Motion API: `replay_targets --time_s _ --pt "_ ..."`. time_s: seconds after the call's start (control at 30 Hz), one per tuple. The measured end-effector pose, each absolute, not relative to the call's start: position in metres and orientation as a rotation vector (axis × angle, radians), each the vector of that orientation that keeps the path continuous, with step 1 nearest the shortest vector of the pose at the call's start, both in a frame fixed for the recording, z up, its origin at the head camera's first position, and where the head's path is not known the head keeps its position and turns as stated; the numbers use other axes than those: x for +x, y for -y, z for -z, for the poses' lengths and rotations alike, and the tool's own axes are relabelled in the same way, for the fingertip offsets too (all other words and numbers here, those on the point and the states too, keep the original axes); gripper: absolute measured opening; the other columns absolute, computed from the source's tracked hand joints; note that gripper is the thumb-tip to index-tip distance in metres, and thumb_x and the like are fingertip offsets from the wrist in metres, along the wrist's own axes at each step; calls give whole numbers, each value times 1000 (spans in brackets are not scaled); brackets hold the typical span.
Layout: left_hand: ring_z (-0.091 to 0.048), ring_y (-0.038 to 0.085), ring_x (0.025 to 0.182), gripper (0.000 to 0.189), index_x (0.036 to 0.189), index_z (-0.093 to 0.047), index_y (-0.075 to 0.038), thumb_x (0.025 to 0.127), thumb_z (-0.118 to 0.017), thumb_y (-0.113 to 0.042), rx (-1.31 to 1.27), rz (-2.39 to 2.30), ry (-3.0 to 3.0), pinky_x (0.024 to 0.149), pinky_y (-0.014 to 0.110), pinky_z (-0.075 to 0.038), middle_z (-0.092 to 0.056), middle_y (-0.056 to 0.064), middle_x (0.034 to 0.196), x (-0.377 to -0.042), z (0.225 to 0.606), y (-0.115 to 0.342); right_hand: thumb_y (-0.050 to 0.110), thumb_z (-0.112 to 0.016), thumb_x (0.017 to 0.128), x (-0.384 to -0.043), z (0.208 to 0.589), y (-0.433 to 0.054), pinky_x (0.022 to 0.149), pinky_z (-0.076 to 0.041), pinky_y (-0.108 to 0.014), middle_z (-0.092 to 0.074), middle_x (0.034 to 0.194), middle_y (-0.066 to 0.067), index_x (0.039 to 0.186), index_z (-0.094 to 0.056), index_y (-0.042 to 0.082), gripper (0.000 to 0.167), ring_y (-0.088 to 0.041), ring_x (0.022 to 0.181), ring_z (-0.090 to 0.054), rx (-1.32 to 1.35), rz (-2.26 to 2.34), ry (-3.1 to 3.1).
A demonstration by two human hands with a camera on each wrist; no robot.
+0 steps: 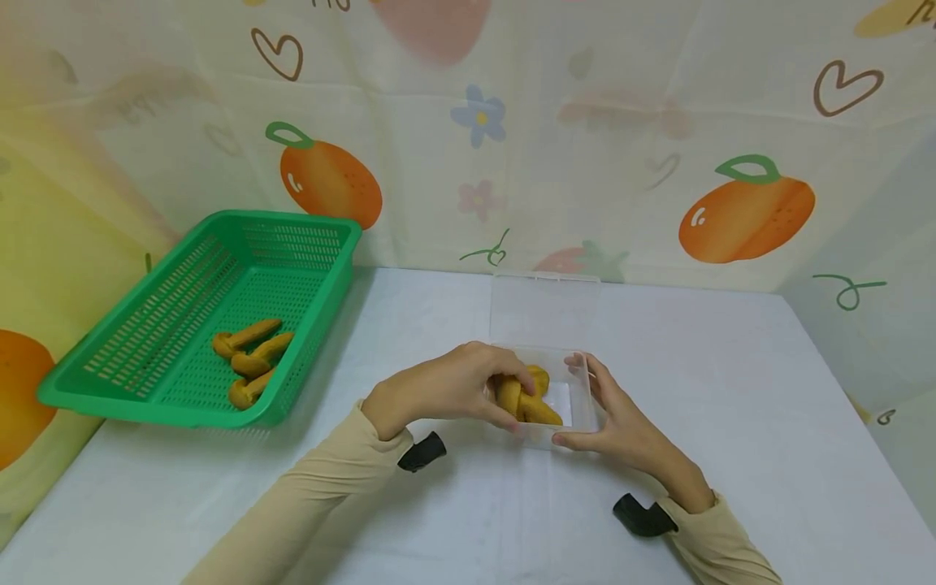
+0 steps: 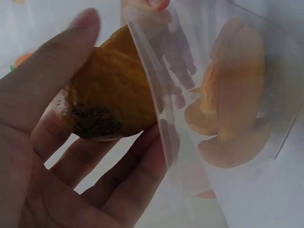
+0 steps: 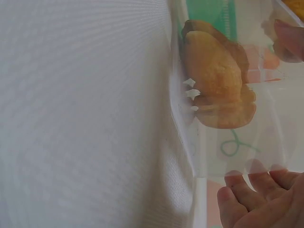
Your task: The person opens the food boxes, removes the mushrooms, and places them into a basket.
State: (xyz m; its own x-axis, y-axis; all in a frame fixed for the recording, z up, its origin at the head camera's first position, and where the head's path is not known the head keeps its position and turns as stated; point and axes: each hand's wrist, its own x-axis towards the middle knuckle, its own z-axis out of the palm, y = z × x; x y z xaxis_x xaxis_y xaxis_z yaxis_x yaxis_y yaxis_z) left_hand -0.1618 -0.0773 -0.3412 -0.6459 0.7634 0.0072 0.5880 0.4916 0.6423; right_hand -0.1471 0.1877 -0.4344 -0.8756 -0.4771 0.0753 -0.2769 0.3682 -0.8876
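Note:
My left hand (image 1: 453, 386) pinches a brown mushroom (image 2: 114, 90) between thumb and fingers at the left end of a clear plastic box (image 1: 559, 398). Dark marks show on one end of that mushroom in the left wrist view. Inside the box lie other mushrooms (image 2: 237, 95), seen through its wall. At the opposite end, my right hand (image 1: 621, 426) grips the box, thumb at the near side and fingers along the right and far side. Its fingertips (image 3: 235, 180) press against the clear wall in the right wrist view.
The box's clear lid (image 1: 544, 309) is folded back behind it. To the left stands a green slotted basket (image 1: 161, 416) holding several mushrooms (image 1: 252, 357). A white cloth covers the table (image 1: 731, 366), and a printed curtain (image 1: 541, 162) hangs along the back.

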Motion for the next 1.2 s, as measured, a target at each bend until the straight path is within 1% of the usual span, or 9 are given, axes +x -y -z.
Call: replay_targets --time_s 0.17,0.3,0.53,0.63,0.7,0.87,1.0,1.1,1.2 --pt "-60 6 87 36 110 -71 -13 78 -85 -15 1154 -865 -2399 83 23 -55 -68 -4 107 -161 336 81 21 -88 74 -147 434 -187 118 -19 -66 -31 154 -19 150 -22 7 102 -40 148 -25 -681 1514 -2444" --pt "-61 3 85 35 111 -71 -14 79 -85 -15 1167 -890 -2384 84 22 -55 -69 -6 104 -160 335 86 21 -88 74 -147 434 -187 119 -19 -65 -31 154 -18 151 -21 7 102 -39 148 -25 -680 1510 -2448" --pt "-61 1 86 33 111 -70 -14 80 -83 -15 1170 -965 -2438 85 21 -54 -70 -7 106 -158 329 101 24 -88 75 -146 435 -188 119 -18 -64 -31 156 -15 153 -18 9 106 -39 150 -23 -652 1494 -2458" --pt "-61 1 84 32 110 -70 -14 80 -83 -14 1174 -994 -2462 86 23 -55 -71 -7 109 -158 326 109 24 -88 75 -146 436 -188 119 -19 -64 -30 156 -14 154 -18 9 107 -39 150 -22 -644 1491 -2460" --pt "-61 1 84 31 110 -70 -14 81 -82 -13 1161 -1010 -2476 86 25 -56 -71 -6 107 -158 325 115 24 -88 74 -146 436 -188 119 -18 -64 -30 156 -14 154 -17 9 108 -39 150 -22 -638 1494 -2456" --pt "-62 3 83 30 109 -70 -14 82 -80 -11 1122 -1059 -2502 85 27 -56 -70 -6 96 -158 322 128 24 -88 74 -146 435 -187 119 -18 -63 -30 157 -15 154 -17 8 108 -40 150 -23 -628 1489 -2460" --pt "-62 4 83 31 110 -69 -15 81 -81 -10 1097 -1080 -2572 90 32 -56 -68 -9 90 -158 318 140 23 -88 74 -146 435 -187 120 -19 -62 -30 156 -15 154 -17 7 109 -38 149 -24 -635 1484 -2468" --pt "-62 5 85 33 109 -69 -16 80 -81 -9 1074 -1088 -2633 94 38 -56 -68 -10 90 -159 314 150 24 -89 73 -146 434 -187 120 -19 -61 -30 157 -14 155 -16 7 110 -38 150 -24 -632 1482 -2470" --pt "-62 8 88 33 109 -69 -14 79 -81 -8 1062 -1097 -2669 94 41 -57 -69 -8 93 -160 311 160 23 -89 73 -146 434 -187 120 -19 -62 -30 157 -15 154 -16 6 110 -39 150 -23 -622 1485 -2464"
